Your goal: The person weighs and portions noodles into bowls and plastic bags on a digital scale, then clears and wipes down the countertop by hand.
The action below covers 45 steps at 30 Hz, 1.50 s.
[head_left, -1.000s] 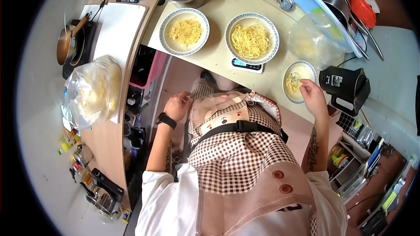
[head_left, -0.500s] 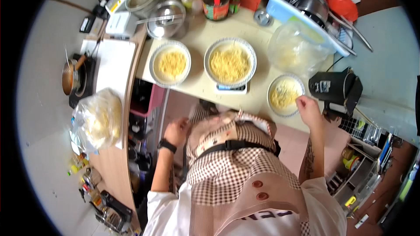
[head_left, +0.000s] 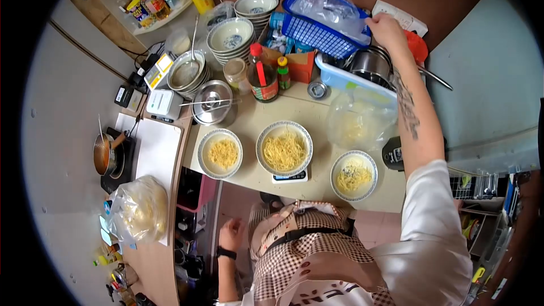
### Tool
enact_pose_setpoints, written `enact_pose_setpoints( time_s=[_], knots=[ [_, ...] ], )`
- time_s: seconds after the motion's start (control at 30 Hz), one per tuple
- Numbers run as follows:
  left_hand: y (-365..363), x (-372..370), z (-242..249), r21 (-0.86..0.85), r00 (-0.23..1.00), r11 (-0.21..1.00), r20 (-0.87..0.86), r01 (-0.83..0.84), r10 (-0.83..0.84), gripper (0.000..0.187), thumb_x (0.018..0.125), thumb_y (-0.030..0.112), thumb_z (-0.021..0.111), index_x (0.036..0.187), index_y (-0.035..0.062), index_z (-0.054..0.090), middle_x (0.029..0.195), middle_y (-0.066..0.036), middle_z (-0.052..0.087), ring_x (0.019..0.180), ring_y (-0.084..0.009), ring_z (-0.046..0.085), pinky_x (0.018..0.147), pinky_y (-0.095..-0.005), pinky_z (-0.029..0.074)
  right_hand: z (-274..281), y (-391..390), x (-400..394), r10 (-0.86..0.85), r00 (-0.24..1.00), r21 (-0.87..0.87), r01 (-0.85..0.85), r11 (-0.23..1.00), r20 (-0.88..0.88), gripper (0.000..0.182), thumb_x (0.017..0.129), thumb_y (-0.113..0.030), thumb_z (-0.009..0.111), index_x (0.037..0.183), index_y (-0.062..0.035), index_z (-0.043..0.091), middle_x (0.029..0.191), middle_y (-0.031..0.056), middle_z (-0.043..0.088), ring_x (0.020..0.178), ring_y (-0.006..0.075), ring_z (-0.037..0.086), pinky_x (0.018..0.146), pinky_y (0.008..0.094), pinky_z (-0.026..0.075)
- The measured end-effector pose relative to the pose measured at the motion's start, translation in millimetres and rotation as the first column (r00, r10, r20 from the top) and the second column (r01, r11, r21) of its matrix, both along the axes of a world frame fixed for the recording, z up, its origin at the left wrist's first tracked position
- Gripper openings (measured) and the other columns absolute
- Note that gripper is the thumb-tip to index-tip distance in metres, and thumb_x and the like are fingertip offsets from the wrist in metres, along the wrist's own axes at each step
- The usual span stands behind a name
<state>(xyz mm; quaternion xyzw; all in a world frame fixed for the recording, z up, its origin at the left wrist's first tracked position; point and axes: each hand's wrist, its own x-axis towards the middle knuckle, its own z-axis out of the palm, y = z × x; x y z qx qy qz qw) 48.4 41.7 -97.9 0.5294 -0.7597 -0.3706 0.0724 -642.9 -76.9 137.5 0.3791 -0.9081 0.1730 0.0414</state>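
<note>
My right hand (head_left: 387, 29) is stretched to the back, its fingers closed at the right rim of a blue plastic basket (head_left: 323, 38). A clear plastic bag (head_left: 330, 8) lies in the basket, close to my fingertips. My left hand (head_left: 231, 233) hangs beside my apron, fingers curled, with nothing visible in it. On the counter stand three bowls of noodles: a left bowl (head_left: 222, 155), a middle bowl (head_left: 284, 149) on a small scale (head_left: 290, 178), and a right bowl (head_left: 354, 176) by a clear bag (head_left: 360, 119).
Below the basket sits a light-blue tub (head_left: 357, 84) with pots. Sauce bottles (head_left: 263, 76), stacked bowls (head_left: 231, 37) and a lidded steel pot (head_left: 212, 103) line the back. A black pitcher (head_left: 392, 154) stands under my right arm. At left lies a bag of noodles (head_left: 139, 209).
My right hand has left the right noodle bowl and reached up and back to the blue basket. The view has tilted toward the back wall. My left hand stays low by my apron.
</note>
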Motion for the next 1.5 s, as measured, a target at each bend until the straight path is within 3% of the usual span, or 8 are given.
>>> enact_pose_setpoints(
  time_s=[0.13,0.37,0.63,0.8,1.03,1.17,1.4,1.5],
  knots=[
    [32.1,23.5,-20.6,0.003,0.995,0.996,-0.033,-0.092,0.092,0.021,0.083,0.016,0.069,0.100,0.0033,0.072,0.079,-0.014,0.069,0.071,-0.0268,0.068,0.066,-0.0377,0.054,-17.6,-34.9,-13.8,-0.049,0.996,0.349,0.021,0.937,0.072,0.059,0.085,-0.050,0.066,0.122,-0.0042,0.068,0.128,0.0188,0.065,0.119,0.0337,0.062,0.099,0.0434,0.050],
    [26.5,-5.0,7.0,0.028,0.985,0.990,-0.095,-0.140,0.142,0.019,0.088,0.015,0.069,0.099,-0.0005,0.071,0.082,-0.015,0.071,0.074,-0.0230,0.070,0.066,-0.0332,0.054,8.4,-19.8,4.1,0.363,0.910,-0.595,-0.180,0.783,0.203,0.017,0.088,-0.016,0.066,0.082,0.0000,0.063,0.079,0.0065,0.071,0.075,0.0159,0.067,0.075,0.0298,0.051],
    [-60.9,-138.3,102.8,-0.025,0.897,0.999,-0.441,0.039,-0.046,0.015,0.088,0.011,0.072,0.094,-0.0020,0.071,0.078,-0.012,0.067,0.070,-0.0211,0.063,0.067,-0.0334,0.050,71.6,92.5,135.3,0.740,0.584,-0.934,0.105,0.341,0.335,0.017,0.090,0.003,0.057,0.107,-0.0001,0.058,0.094,0.0064,0.067,0.075,0.0135,0.065,0.079,0.0275,0.052],
    [-100.1,-240.0,157.4,0.220,0.344,0.905,-0.935,0.363,0.090,0.058,0.094,0.012,0.066,0.145,-0.0007,0.042,0.143,-0.014,0.051,0.131,-0.0220,0.049,0.108,-0.0357,0.040,44.7,146.5,189.2,0.755,0.484,-0.893,0.170,0.416,0.443,0.020,0.090,0.006,0.052,0.109,-0.0013,0.057,0.097,0.0050,0.065,0.076,0.0113,0.064,0.069,0.0271,0.055],
    [-61.0,-271.9,144.9,-0.132,0.292,0.482,-0.649,0.866,-0.703,0.087,0.071,0.024,0.091,0.142,0.0033,0.046,0.145,-0.014,0.048,0.135,-0.0224,0.045,0.115,-0.0353,0.032,-41.9,168.3,232.4,0.619,0.441,-0.718,0.623,0.310,0.650,0.011,0.093,-0.001,0.055,0.102,-0.0044,0.059,0.092,0.0075,0.066,0.067,0.0183,0.066,0.061,0.0322,0.055],
    [4.1,-291.1,103.2,0.372,0.371,0.801,-0.906,0.469,0.203,0.045,0.087,0.015,0.078,0.125,0.0001,0.059,0.128,-0.008,0.060,0.122,-0.0169,0.054,0.106,-0.0321,0.040,-96.5,174.9,254.7,0.593,0.363,-0.611,0.737,0.289,0.719,0.013,0.092,0.000,0.054,0.105,-0.0027,0.058,0.093,0.0104,0.065,0.065,0.0218,0.066,0.059,0.0342,0.056],
    [-20.2,-286.0,90.4,0.750,0.301,0.612,-0.661,0.251,0.687,0.017,0.100,0.018,0.062,0.098,0.0015,0.066,0.088,-0.003,0.067,0.077,-0.0117,0.060,0.072,-0.0259,0.048,-166.1,191.9,274.2,0.571,0.163,-0.524,0.647,0.554,0.805,0.019,0.092,0.000,0.060,0.110,-0.0037,0.055,0.099,0.0043,0.062,0.091,0.0128,0.060,0.078,0.0272,0.049],
    [-34.1,-265.4,79.9,0.663,0.340,0.721,-0.737,0.202,0.584,0.018,0.098,0.017,0.064,0.089,0.0022,0.066,0.082,-0.004,0.065,0.073,-0.0121,0.059,0.071,-0.0266,0.048,-159.4,196.9,281.7,0.437,0.600,-0.732,0.436,0.523,0.670,0.026,0.093,-0.004,0.062,0.117,-0.0055,0.052,0.101,0.0041,0.059,0.095,0.0132,0.057,0.079,0.0289,0.046]
  ],
)
